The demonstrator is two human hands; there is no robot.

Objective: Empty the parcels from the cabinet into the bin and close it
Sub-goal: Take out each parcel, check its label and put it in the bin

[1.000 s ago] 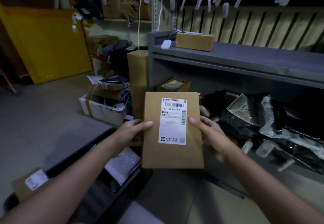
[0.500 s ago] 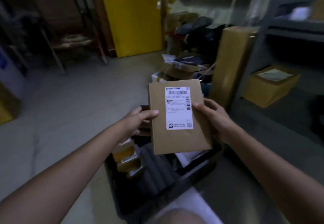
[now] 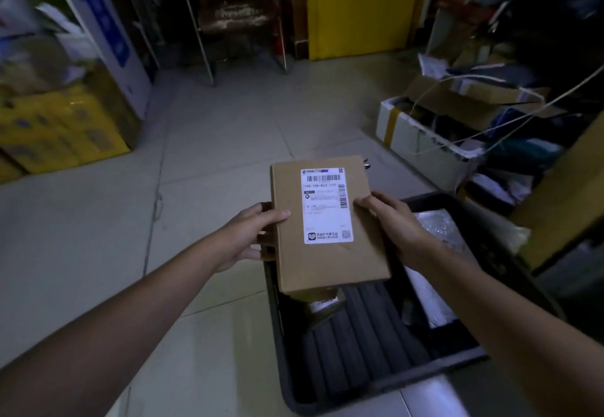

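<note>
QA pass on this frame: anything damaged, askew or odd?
The parcel looks intact, gripped by the left hand and the right hand over the bin. Only oddity: the white box at right has a ragged, torn rim.

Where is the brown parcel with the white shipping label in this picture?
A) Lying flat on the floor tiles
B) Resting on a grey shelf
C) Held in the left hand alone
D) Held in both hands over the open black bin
D: the left hand and the right hand grip the parcel by its two sides, above the open black bin.
</note>
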